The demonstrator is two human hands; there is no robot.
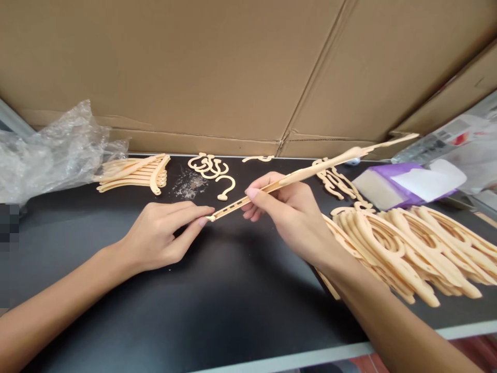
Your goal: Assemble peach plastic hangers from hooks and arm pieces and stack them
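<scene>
My right hand holds a beige plastic clothes hanger edge-on above the table, thumb along its slotted arm. The hanger slants from lower left to upper right. At its lower left tip, the thumb and forefinger of my left hand are pinched together. A small pale bit shows at these fingertips; whether it is a separate piece I cannot tell. Loose hanger hooks lie behind the hands, with a single hook nearer. Beside my right forearm lies a large pile of hangers.
Curved hanger arms are stacked at the back left beside crumpled clear plastic. More loose beige parts and a purple-and-white packet lie at the back right. Cardboard walls the rear of the black table.
</scene>
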